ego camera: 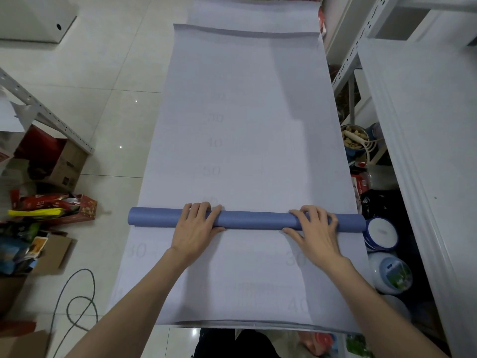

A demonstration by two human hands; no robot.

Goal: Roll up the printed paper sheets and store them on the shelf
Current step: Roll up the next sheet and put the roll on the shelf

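Roll: the blue roll (247, 220) is lying crosswise on the pale printed sheet (245, 112), with its long axis running from 9 o'clock to 3 o'clock, square to both forearms.
Left hand: the left hand (197, 226) is gripping the roll left of its middle. Its fingers (201, 209) are draping over the top, slightly spread, and the thumb is hooking the near side.
Right hand: the right hand (315, 228) is gripping the roll toward its 3 o'clock end in the same way, with the fingers (317, 214) curling over the crest and lightly spread.
Paper left to roll: the flat length is stretching from the fingertips toward 12 o'clock, so by my judgement the roll is heading straight away from the person.
Under layer: a lower sheet (232, 280) is showing at 6 o'clock, beneath the wrists.
Balance: both hands are sitting level on the axis. Neither is leading, which I judge is keeping the ends from coning.
Shelf: the slotted shelf upright (357, 45) is standing at about 1 o'clock — the right hand is lying nearer to it.
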